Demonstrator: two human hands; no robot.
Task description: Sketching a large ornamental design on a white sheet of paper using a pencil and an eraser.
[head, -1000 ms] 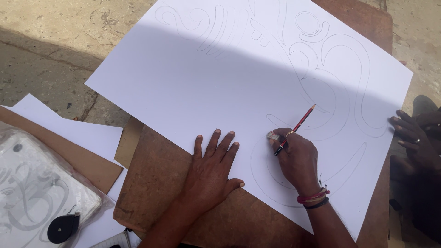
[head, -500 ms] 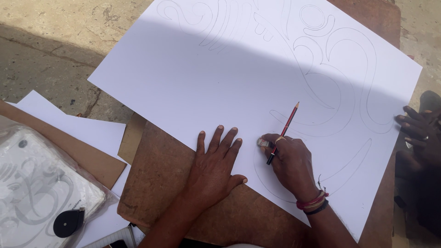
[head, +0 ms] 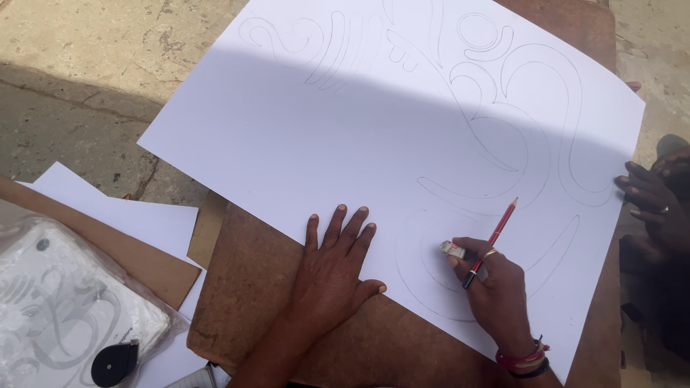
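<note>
Fingers (head: 338,226) of the left hand (head: 332,276) are spread flat, tips pressing the lower edge of the big white paper sheet (head: 345,136) while the palm sits on the rough brown board (head: 266,287) underneath, which is basically the desk here. Over on the right hand (head: 496,287), the fingers are curled shut around a red pencil (head: 496,237) that angles up and away, dark tip end tucked into the grip, plus a small pale eraser (head: 453,249) pinched at the fingertips and touching the paper. There's a ring on one finger and red and dark bands (head: 523,359) at the wrist. That hand rests on the paper right over faint curved pencil outlines (head: 517,144), big swoopy loops that run up across the sheet; they're light and hard to follow in the sunlit upper part. Someone else's dark hand (head: 650,197) holds the paper's right edge, mostly cut off by the frame. Bottom left there's a clear plastic sleeve (head: 65,309) with a grey printed drawing inside, partly cut off, a small black round thing (head: 113,363) on it that I can't identify, and more white sheets (head: 115,215) and cardboard (head: 136,259) stacked under it. Ground around is cracked concrete (head: 93,72).
</note>
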